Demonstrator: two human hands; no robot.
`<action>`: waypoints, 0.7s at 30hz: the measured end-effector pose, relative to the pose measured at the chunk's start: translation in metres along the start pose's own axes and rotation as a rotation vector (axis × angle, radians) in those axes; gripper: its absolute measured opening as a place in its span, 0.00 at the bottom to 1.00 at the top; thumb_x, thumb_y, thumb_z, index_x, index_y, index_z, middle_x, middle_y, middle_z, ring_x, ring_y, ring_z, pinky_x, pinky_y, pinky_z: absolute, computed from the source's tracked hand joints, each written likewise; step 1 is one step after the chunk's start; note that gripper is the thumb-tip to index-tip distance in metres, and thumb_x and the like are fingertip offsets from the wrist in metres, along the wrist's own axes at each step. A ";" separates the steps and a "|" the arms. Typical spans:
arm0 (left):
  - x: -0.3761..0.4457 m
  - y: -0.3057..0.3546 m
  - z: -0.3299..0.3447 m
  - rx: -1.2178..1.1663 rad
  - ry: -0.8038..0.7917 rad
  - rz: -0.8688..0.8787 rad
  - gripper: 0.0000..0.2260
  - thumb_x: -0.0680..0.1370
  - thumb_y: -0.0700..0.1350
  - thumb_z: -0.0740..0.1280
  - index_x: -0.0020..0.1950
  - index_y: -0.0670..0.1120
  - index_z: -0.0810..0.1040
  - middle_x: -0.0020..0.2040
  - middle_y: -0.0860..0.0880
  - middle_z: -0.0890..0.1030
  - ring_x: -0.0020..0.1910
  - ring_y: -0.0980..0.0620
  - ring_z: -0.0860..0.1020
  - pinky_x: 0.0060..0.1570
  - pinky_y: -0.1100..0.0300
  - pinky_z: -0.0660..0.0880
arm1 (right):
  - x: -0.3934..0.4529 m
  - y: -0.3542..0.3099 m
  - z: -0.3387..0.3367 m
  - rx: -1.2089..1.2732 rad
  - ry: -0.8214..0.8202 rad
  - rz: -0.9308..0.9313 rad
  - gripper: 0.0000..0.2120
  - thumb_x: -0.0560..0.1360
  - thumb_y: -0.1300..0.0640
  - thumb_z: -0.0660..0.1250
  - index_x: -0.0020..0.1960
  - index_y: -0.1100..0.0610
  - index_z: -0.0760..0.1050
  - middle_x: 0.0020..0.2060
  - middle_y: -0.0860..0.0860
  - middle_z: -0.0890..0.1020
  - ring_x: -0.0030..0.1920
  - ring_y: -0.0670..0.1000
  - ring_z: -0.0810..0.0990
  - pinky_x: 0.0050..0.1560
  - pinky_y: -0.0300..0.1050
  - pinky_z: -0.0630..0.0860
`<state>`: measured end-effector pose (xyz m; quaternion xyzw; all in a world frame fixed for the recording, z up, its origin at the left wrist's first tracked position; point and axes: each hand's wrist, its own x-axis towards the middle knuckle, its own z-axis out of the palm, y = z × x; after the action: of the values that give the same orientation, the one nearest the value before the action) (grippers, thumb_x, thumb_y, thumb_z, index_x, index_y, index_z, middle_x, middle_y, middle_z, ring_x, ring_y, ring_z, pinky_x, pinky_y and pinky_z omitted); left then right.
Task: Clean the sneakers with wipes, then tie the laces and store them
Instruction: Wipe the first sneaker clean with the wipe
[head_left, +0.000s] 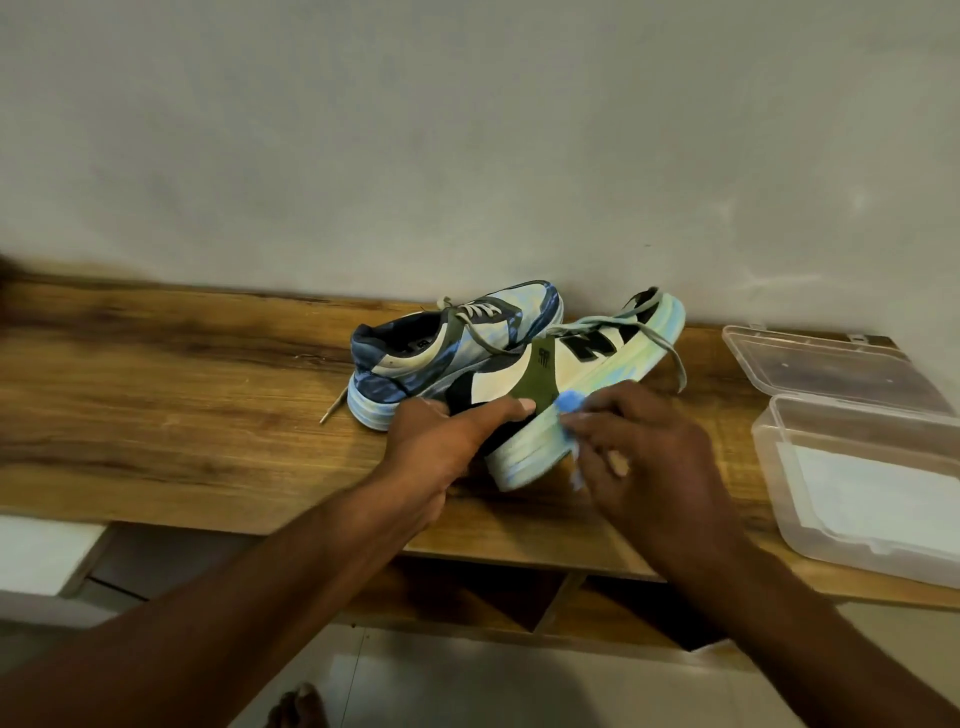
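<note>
Fingers of the right hand (644, 447) curl round a small wipe (570, 404), its blue-white wad pressed against the pale midsole of the nearer sneaker (582, 384); that grip is clamped on the wipe, most of which is hidden under the fingers. Just left of it, the left hand (447, 441) holds the heel end of the same sneaker, thumb lying across the olive side panel, the other fingers out of sight behind the shoe, so this grip is closed on the shoe. The sneaker is tipped onto its side, sole toward the right hand, resting on the wooden tabletop (182, 415) with its laces loose. Behind the left hand stands the second sneaker (447, 353), upright, blue-patterned, one lace trailing onto the wood. Well to the right of the wiping hand sits a clear plastic box (852, 483), lid (831, 369) swung open behind it, with a stack of white wipes (883, 493) inside; its right side is cut off by the frame. Below, a bare foot (298, 706) shows blurred on the floor.
</note>
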<state>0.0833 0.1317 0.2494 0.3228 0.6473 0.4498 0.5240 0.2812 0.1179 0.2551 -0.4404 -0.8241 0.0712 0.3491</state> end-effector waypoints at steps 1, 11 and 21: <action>-0.002 -0.001 -0.001 -0.007 -0.013 -0.003 0.17 0.65 0.50 0.84 0.47 0.43 0.87 0.42 0.48 0.88 0.41 0.51 0.87 0.40 0.54 0.84 | 0.004 0.007 -0.004 0.031 0.042 0.050 0.12 0.73 0.65 0.76 0.55 0.56 0.86 0.50 0.48 0.83 0.47 0.42 0.81 0.48 0.34 0.79; -0.001 -0.001 -0.005 -0.070 -0.045 -0.092 0.15 0.67 0.47 0.83 0.48 0.40 0.87 0.43 0.42 0.88 0.39 0.46 0.86 0.40 0.52 0.84 | -0.016 -0.026 0.014 -0.031 -0.116 -0.243 0.13 0.73 0.65 0.69 0.56 0.58 0.85 0.56 0.53 0.83 0.54 0.54 0.81 0.53 0.47 0.81; 0.003 -0.004 -0.004 -0.071 -0.009 -0.088 0.22 0.63 0.51 0.84 0.52 0.43 0.86 0.45 0.46 0.88 0.47 0.45 0.87 0.45 0.46 0.85 | 0.003 -0.001 0.011 -0.031 0.104 0.014 0.16 0.68 0.72 0.76 0.53 0.59 0.86 0.53 0.52 0.85 0.54 0.51 0.83 0.57 0.49 0.82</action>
<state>0.0791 0.1317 0.2453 0.2775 0.6421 0.4475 0.5572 0.2725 0.1215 0.2486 -0.4546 -0.8028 0.0378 0.3839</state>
